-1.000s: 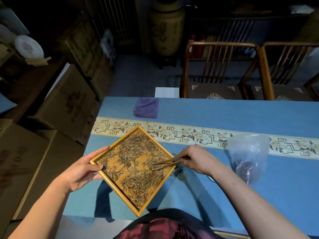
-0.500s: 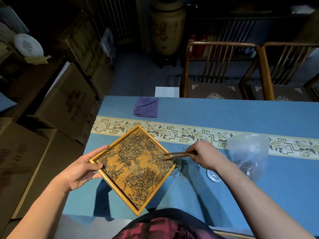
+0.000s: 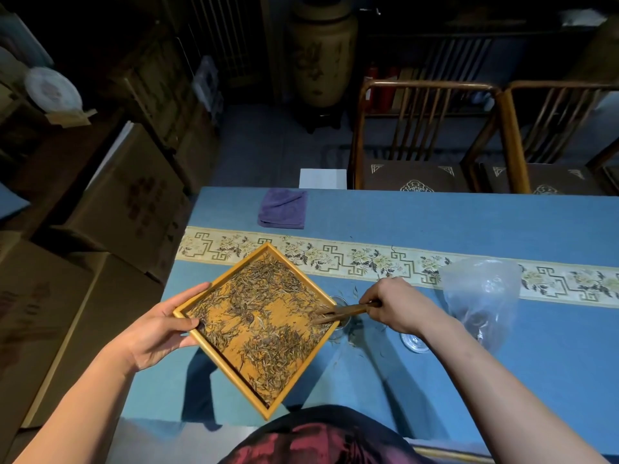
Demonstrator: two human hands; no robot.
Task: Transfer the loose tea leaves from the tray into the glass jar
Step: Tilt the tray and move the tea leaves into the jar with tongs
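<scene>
A square wooden tray [image 3: 303, 375] strewn with loose tea leaves [image 3: 268, 360] is held above the blue table, one corner pointing right. My left hand [image 3: 160, 326] grips its left corner, thumb over the rim. My right hand [image 3: 395, 304] holds wooden tweezers [image 3: 345, 313] whose tips reach over the tray's right corner among the leaves. The glass jar [image 3: 340, 326] stands just under that corner, mostly hidden by the tray; only part of its rim shows.
A clear plastic bag [image 3: 482, 296] and a glass lid [image 3: 415, 341] lie right of my right arm. A purple cloth [image 3: 283, 209] sits at the far left of the blue table [image 3: 435, 219]. Stray leaves lie around the jar. Cardboard boxes stand left, chairs behind.
My right hand with the tweezers swept up and to the right, from the tray's middle to its right corner. The tray and left hand stayed nearly still.
</scene>
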